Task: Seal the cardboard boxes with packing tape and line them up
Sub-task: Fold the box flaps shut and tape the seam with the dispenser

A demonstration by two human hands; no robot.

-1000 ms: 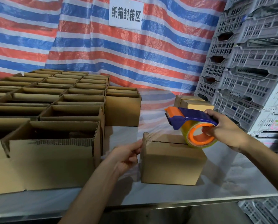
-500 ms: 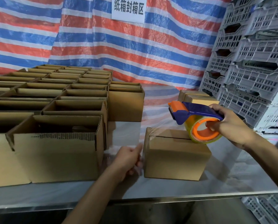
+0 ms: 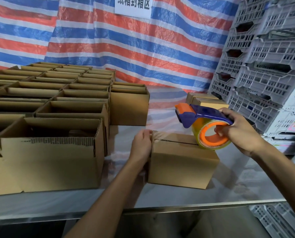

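left hand (image 3: 141, 146) gripping closed box (image 3: 182, 165) at left top edge, right hand (image 3: 241, 133) clutching tape dispenser (image 3: 210, 127) – roll on box's right edge, box near desk (image 3: 237, 182) front edge – open boxes (image 3: 54, 162) packed left

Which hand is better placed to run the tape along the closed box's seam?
The right hand, likely: it grips the tape dispenser over the box top, while the left hand holds the box's left edge.

Single head-worn wide-angle view; looks forward and down across table (image 3: 177, 196); near edge close, striped tarp (image 3: 143, 48) far.
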